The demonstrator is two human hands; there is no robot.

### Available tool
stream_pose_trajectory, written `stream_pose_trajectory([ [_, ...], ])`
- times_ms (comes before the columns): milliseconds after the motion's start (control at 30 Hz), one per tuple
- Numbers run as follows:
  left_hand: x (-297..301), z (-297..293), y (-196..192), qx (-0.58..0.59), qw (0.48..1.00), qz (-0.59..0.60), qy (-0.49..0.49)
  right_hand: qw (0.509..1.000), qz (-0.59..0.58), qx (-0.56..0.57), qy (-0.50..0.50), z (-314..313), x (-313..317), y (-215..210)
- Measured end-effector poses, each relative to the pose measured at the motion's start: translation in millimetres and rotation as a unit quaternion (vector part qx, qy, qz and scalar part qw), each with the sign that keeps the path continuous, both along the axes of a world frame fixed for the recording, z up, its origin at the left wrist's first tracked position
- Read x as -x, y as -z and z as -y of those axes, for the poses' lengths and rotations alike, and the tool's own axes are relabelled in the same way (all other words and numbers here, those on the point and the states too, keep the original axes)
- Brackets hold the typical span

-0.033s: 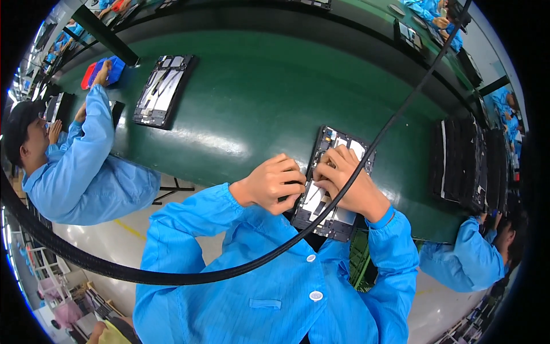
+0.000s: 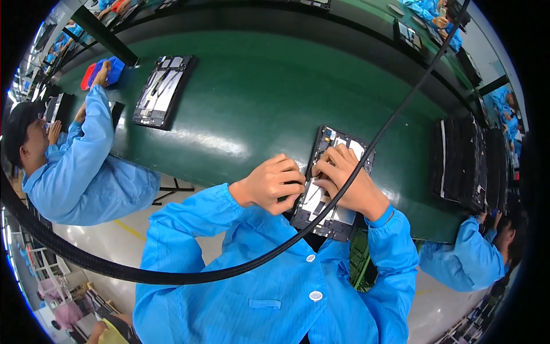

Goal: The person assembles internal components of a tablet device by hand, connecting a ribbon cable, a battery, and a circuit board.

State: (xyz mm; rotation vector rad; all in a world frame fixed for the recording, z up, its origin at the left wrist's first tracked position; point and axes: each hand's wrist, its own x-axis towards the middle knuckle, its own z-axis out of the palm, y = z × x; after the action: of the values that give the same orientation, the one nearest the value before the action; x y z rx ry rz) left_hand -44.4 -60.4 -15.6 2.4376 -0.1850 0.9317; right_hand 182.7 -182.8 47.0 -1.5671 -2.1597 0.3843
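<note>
An opened tablet (image 2: 338, 221) with its inner parts bare lies at the near edge of the green table, slightly tilted in view. At its left edge is my left hand (image 2: 271, 184), fingers curled and closed; whatever they may grip is hidden. My right hand (image 2: 350, 182) rests over the tablet's middle, thumb and fingers pinched together near the left edge. Anything small between those fingertips cannot be made out. White panels and dark strips show inside the tablet around the right hand.
A black cable (image 2: 229, 274) hangs across the view, passing over my right hand. Another opened tablet (image 2: 165, 92) lies at the far left. Black stacked units (image 2: 461, 163) stand at the right. Co-workers sit on both sides; one reaches into a blue bin (image 2: 116, 69).
</note>
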Motion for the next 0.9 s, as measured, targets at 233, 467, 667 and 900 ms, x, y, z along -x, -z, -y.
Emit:
stream_pose_trajectory([
  [233, -2, 1, 2, 0.004, 1.000, 0.016, -0.001, 0.999, -0.037, 0.031, -0.008, -11, 0, -4],
  [467, 0, 0, 1, 0.004, 1.000, 0.005, 0.004, 0.999, -0.006, 0.041, -0.016, -7, -1, -5],
  [667, 0, -1, 2, 0.006, 1.000, 0.004, 0.004, 0.999, -0.016, 0.028, 0.013, -10, -4, -6],
  [900, -2, 0, 2, 0.008, 1.000, 0.010, 0.001, 1.000, 0.002, 0.030, -0.002, -14, -5, -1],
])
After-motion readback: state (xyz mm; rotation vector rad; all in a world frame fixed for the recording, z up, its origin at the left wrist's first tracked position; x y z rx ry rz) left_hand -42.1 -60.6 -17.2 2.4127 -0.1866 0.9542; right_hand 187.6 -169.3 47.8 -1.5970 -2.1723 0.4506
